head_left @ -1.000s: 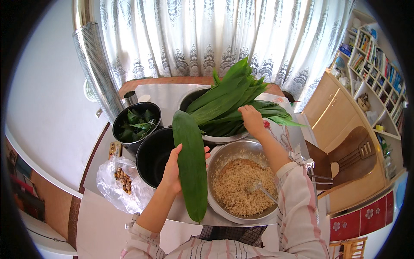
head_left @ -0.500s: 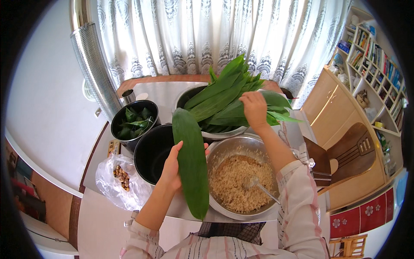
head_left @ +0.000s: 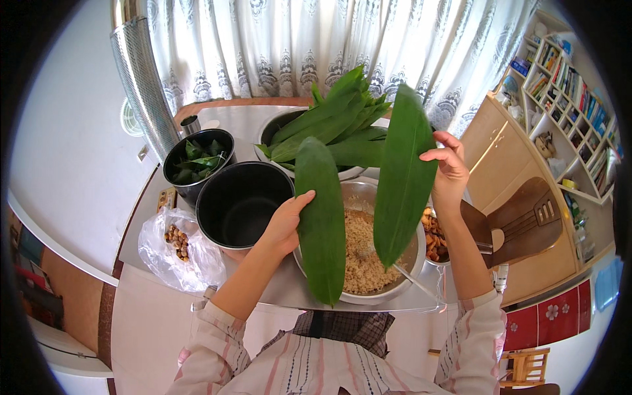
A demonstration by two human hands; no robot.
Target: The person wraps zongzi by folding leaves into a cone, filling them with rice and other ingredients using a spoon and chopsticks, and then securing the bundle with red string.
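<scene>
While left fingers clasp one leaf, right fingers pinch another leaf.

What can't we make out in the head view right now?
All in the head view:
Left hand: most fingers hidden behind the left leaf.
Grain: partly hidden by the left leaf and right leaf.
Brown pieces: right side behind the right forearm; too small to identify.
Back bowl: inside mostly covered by the leaf stack.
Striped shirt: cut off by the lower edge.

The long left leaf and right leaf, green, seemingly flat, hang apart.
</scene>
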